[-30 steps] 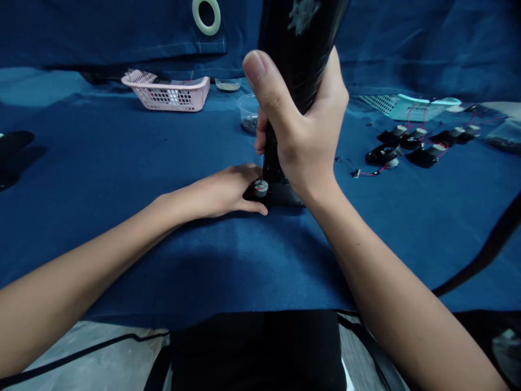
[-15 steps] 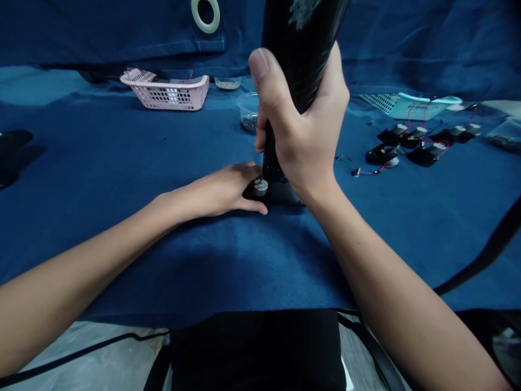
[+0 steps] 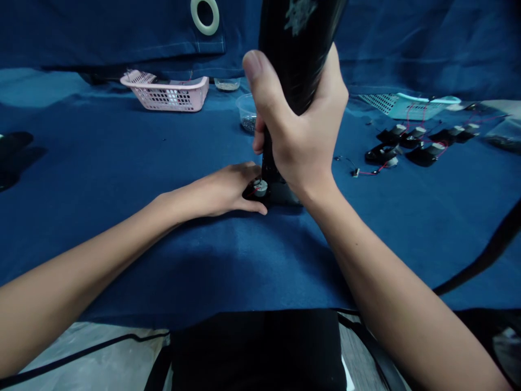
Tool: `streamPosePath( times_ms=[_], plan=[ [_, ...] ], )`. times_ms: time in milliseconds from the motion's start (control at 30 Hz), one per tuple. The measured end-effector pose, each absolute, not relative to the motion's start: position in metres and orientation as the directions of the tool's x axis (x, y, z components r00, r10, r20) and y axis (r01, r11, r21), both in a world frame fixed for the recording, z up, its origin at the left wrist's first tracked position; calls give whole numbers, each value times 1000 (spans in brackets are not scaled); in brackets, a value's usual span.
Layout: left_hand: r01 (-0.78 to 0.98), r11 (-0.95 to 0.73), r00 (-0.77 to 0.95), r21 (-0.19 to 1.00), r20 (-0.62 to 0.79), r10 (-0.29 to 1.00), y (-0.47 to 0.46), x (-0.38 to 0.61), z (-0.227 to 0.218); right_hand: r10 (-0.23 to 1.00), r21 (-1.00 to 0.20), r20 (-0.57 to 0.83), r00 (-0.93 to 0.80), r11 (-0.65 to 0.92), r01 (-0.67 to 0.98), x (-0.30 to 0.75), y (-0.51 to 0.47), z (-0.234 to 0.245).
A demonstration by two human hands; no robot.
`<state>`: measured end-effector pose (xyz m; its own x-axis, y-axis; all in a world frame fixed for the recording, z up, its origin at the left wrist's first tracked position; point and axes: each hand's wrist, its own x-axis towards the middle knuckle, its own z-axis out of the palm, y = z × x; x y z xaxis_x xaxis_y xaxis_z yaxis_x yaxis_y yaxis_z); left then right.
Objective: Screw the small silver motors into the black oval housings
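My right hand (image 3: 299, 125) is wrapped round a thick black electric screwdriver (image 3: 297, 60), its thumb along the near side. The tool stands nearly upright, with its lower end down at a black plastic part (image 3: 285, 194) on the table. My left hand (image 3: 234, 190) grips that part's left end, thumb on the near side and fingers on the far side. Between thumb and fingers shows a small silvery motor (image 3: 260, 188) with a red wire. The tool's tip and much of the part are hidden by my hands and the tool.
A pink basket (image 3: 171, 98) and a clear tub of small dark pieces (image 3: 247, 122) stand at the back. To the right lie several black parts with motors and red wires (image 3: 425, 155), before a turquoise basket (image 3: 419, 108). A dark object (image 3: 14, 142) lies far left.
My right hand and the screwdriver have shifted very slightly left. My left hand and the black part stay where they were.
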<state>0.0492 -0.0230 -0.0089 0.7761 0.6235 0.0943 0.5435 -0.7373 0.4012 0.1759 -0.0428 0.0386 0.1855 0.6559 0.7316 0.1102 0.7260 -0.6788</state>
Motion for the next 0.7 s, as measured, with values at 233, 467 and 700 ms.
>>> streamPosePath(
  times_ms=[233, 467, 700],
  plan=[
    [518, -751, 780, 409, 134, 611, -22, 49, -10, 723, -727, 686, 77, 683, 67, 183, -48, 40],
    [523, -736, 772, 429, 126, 623, -23, 50, -9, 749, -754, 655, 96, 643, 135, 182, -51, 44],
    [538, -719, 762, 440, 112, 638, -25, 49, -10, 747, -754, 656, 105, 653, 70, 184, -52, 45]
  ],
)
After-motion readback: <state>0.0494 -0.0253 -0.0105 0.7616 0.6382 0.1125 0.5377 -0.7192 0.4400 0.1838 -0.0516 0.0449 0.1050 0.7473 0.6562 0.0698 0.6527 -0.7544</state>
